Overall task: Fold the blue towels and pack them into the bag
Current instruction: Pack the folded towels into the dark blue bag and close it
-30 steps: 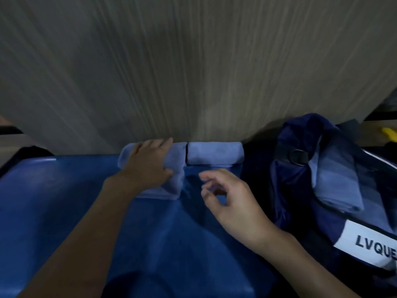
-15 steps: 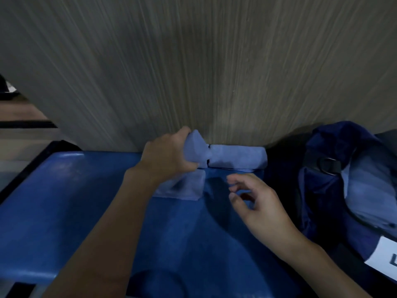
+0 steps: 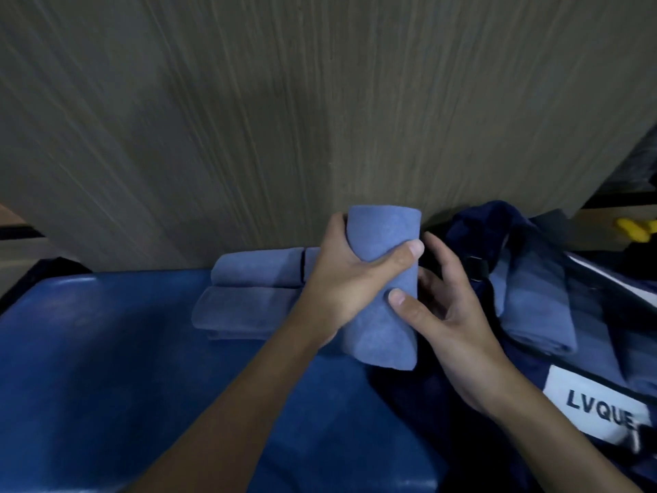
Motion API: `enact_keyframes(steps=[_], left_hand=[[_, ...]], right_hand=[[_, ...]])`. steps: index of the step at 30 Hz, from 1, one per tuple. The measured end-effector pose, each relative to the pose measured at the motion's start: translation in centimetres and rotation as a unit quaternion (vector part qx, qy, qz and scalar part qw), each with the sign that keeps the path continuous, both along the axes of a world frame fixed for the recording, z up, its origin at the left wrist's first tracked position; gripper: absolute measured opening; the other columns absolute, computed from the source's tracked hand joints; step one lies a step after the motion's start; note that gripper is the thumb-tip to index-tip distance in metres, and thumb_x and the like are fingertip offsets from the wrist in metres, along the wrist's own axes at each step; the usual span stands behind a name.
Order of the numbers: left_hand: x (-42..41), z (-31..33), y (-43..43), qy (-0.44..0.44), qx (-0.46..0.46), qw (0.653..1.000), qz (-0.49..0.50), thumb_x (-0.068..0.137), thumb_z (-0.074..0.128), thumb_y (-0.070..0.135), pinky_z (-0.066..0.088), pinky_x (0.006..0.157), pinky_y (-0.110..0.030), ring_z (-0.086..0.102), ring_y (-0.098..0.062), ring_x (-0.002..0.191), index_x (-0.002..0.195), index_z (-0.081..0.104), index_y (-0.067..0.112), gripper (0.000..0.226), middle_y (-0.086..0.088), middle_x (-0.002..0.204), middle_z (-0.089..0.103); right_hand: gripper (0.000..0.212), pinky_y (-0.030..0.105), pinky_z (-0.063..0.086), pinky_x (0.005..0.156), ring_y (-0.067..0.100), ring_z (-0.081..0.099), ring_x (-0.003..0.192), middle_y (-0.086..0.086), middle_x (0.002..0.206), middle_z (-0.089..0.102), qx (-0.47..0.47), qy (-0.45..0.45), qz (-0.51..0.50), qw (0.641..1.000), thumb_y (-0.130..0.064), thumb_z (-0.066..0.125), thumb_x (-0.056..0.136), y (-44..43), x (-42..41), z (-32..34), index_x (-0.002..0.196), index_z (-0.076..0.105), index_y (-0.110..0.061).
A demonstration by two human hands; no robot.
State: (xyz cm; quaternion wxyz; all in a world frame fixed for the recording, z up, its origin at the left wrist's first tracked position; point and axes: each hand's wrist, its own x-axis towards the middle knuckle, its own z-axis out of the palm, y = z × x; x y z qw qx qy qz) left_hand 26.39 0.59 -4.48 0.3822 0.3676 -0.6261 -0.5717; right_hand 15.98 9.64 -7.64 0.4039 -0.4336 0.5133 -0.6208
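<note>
holding a folded towel [image 3: 382,240] upright above the right end of the blue bench [image 3: 106,350], just beside the bag [image 3: 497,222]. left hand [image 3: 341,290] wrapped round it, thumb across the front and fingers curled behind, probably to keep the folds from springing open. right hand [image 3: 458,325] meeting it lower down, thumb pressed on the front, fingers reaching round its right edge and behind; looks like a handover toward the bag.

spare towels [image 3: 256,270] lying folded along the bench's back edge, against the wooden panel [image 3: 320,119], presumably parked there to wait their turn. bag open at the right, packed towels [image 3: 533,307] already inside.

white label [image 3: 597,407] on the bag's near side, printed in dark capitals, reading "lvque"; possibly cut short where the label creases.
</note>
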Motion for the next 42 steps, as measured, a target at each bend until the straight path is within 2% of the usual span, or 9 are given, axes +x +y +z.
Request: enact_keyframes(steps=[8,11,14,18,21,26,30,38,42], left_hand=[[-3.9,-0.5,3.4,-0.039,-0.065,0.996,-0.049,0.094,0.056,0.040,0.050,0.069,-0.013,0.062,0.009,0.089,0.121,0.043,0.025,0.033,0.019,0.098,0.062],[-4.9,-1.4,4.1,-0.067,-0.148,0.982,-0.097,0.099,0.047,0.036,0.045,0.084,-0.014,0.054,0.008,0.106,0.124,0.039,0.032,0.026,0.029,0.109,0.055],[-6.0,-1.7,4.4,-0.113,-0.263,0.952,-0.105,0.099,0.049,0.033,0.040,0.094,-0.018,0.048,-0.002,0.117,0.124,0.039,0.032,0.027,0.017,0.124,0.045],[-8.2,-1.7,4.8,-0.157,-0.393,0.898,-0.118,0.093,0.049,0.029,0.035,0.106,-0.035,0.038,-0.009,0.132,0.104,0.055,0.021,0.015,0.010,0.138,0.039],[-9.7,-1.8,4.9,-0.199,-0.447,0.862,-0.137,0.089,0.048,0.030,0.029,0.111,-0.045,0.026,-0.013,0.143,0.092,0.061,0.022,0.015,0.005,0.151,0.035],[-11.7,-1.9,5.1,-0.323,-0.582,0.731,-0.154,0.089,0.052,0.032,0.013,0.114,-0.060,0.008,-0.019,0.151,0.103,0.069,0.023,0.024,0.000,0.159,0.028],[-13.9,-1.5,5.2,-0.397,-0.647,0.634,-0.148,0.085,0.054,0.031,0.006,0.110,-0.071,0.019,-0.024,0.148,0.110,0.068,0.016,0.032,0.003,0.149,0.043],[-16.3,0.4,5.7,-0.362,-0.573,0.722,-0.139,0.073,0.046,0.056,0.017,0.111,-0.064,0.024,-0.012,0.140,0.133,0.049,0.017,0.071,0.007,0.148,0.037],[-17.1,1.1,6.0,-0.351,-0.532,0.756,-0.152,0.074,0.046,0.048,0.022,0.110,-0.055,0.021,-0.008,0.139,0.139,0.042,0.020,0.071,0.011,0.151,0.029]], right_hand=[[0.064,0.030,0.043,0.106,0.008,0.044,0.134,-0.012,0.145,0.045,-0.052,0.111,-0.077,0.989,-0.018,0.056,0.096,3.3,-3.6,-0.6,0.146,0.025,-0.043],[0.054,0.006,0.029,0.104,-0.011,0.032,0.134,-0.028,0.144,0.038,-0.051,0.166,-0.127,0.977,-0.006,0.046,0.096,5.0,-5.6,-0.8,0.138,0.037,-0.039],[0.044,0.010,0.035,0.100,-0.007,0.044,0.126,-0.027,0.131,0.051,-0.028,0.155,-0.139,0.978,-0.017,0.046,0.091,7.1,-7.7,-1.2,0.130,0.053,-0.036],[0.043,0.027,0.042,0.100,0.004,0.052,0.122,-0.013,0.129,0.056,-0.001,0.130,-0.136,0.982,-0.031,0.062,0.083,9.9,-9.9,-1.1,0.126,0.058,-0.032],[0.047,0.020,0.044,0.094,0.006,0.053,0.119,-0.008,0.128,0.057,0.032,0.134,-0.113,0.984,-0.031,0.077,0.079,11.8,-11.5,-1.3,0.123,0.060,-0.031],[0.044,0.008,0.043,0.083,-0.007,0.055,0.110,-0.016,0.124,0.059,0.098,0.121,-0.101,0.983,-0.017,0.073,0.081,14.3,-13.8,-1.4,0.120,0.063,-0.035],[0.039,0.022,0.049,0.091,0.000,0.060,0.109,-0.019,0.115,0.065,0.133,0.065,-0.083,0.985,-0.021,0.072,0.082,15.2,-15.1,-1.4,0.111,0.067,-0.046],[0.048,0.020,0.054,0.076,0.011,0.068,0.103,-0.008,0.112,0.071,0.073,-0.128,-0.177,0.973,-0.010,0.069,0.081,14.8,-17.5,-1.1,0.123,0.060,-0.031],[0.046,0.017,0.054,0.075,0.004,0.067,0.097,-0.013,0.103,0.071,0.074,-0.078,-0.232,0.967,-0.004,0.072,0.081,13.4,-18.3,-1.9,0.113,0.059,-0.035]])
